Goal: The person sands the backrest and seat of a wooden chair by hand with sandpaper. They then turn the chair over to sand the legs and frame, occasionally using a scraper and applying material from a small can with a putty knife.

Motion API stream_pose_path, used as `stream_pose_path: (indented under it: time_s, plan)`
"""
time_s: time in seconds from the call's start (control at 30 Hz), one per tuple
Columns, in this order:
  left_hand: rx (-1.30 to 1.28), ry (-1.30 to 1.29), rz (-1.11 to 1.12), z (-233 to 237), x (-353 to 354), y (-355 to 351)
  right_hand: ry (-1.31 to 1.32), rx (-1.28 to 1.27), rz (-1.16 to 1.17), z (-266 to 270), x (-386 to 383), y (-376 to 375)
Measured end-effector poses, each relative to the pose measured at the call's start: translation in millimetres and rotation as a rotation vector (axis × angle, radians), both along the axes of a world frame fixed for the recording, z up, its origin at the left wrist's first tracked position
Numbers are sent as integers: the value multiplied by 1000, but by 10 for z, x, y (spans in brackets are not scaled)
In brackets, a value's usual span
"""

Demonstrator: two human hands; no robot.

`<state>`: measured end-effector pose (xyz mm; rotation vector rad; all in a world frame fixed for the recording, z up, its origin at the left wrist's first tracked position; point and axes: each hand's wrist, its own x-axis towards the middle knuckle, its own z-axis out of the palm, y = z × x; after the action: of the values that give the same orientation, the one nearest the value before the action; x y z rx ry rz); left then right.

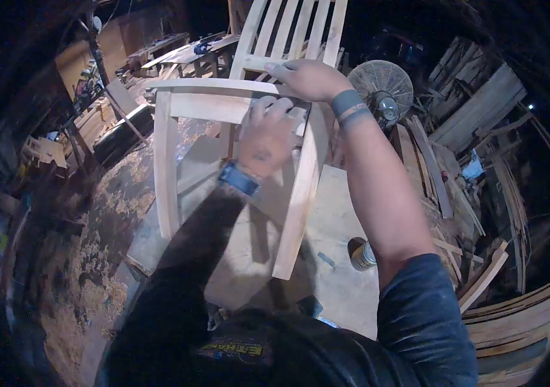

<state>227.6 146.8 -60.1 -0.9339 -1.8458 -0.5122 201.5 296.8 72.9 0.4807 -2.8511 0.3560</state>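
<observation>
An unpainted wooden chair (204, 109) with a slatted back stands on a work table (336, 213), its front legs toward me. My right hand (310, 79) lies over the seat's front edge near the right corner, gripping it, thumb toward the back slats. Under that edge, my left hand (267, 137) presses against the front rail with bent fingers, close to the top of the right front leg (304, 200). A pale piece shows beside its fingers; I cannot tell whether the hand holds it. A watch (239, 178) is on the left wrist.
A can (363, 256) stands on the table by my right forearm. Behind it is a round fan (381, 90). Planks (481, 109) lean and lie in piles at the right. Sawdust (104, 258) covers the floor at the left, below another bench (188, 51) with boards.
</observation>
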Motion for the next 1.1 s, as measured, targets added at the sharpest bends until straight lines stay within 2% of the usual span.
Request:
stream_pose_path:
  time_s: [0.1,0.13,0.23,0.27,0.3,0.33,0.37,0.43,0.5,0.57,0.6,0.7,0.8,0.87,0.93,0.97,1.0,1.1]
  plan:
    - [-14,0,176,-58,-216,-419,67,-97,26,-137,-190,72]
    - [42,-68,142,70,-136,-466,84,-87,14,-88,-159,79]
    - [69,12,272,-274,-286,-232,56,-70,-12,-128,-89,6]
    - [150,13,258,-280,-218,-120,29,-59,-13,-104,-111,16]
    - [111,-4,205,-257,-173,-37,4,-46,-15,-73,-132,26]
    - [75,-23,153,-199,-100,26,21,77,105,1,-7,2]
    - [44,-42,105,-154,-51,67,54,73,90,-30,-25,11]
    - [37,-38,129,-68,3,145,132,65,63,-65,-107,32]
    - [20,-38,137,-14,-32,54,60,-59,12,-53,-92,16]
    - [2,-50,133,-36,-159,-148,10,-113,-5,-42,-106,11]
    - [45,34,161,-162,-381,-304,-3,-105,1,-42,-117,26]
    - [-8,-59,181,-65,-578,-885,-6,-73,-44,-18,-55,-2]
    - [176,32,211,-199,-636,-800,-44,-67,-40,-22,-29,-14]
    - [202,29,253,-299,-540,-538,-23,-67,-69,-41,-24,-36]
    - [87,-83,33,-201,-281,-117,7,-63,-90,-60,-42,-27]
    - [120,43,103,-180,-155,136,-5,-79,-67,-102,-96,29]
    - [139,-154,28,-4,21,114,-15,-94,-45,-136,-173,109]
    - [124,57,-74,-147,-198,-144,-41,-128,-62,-72,-177,55]
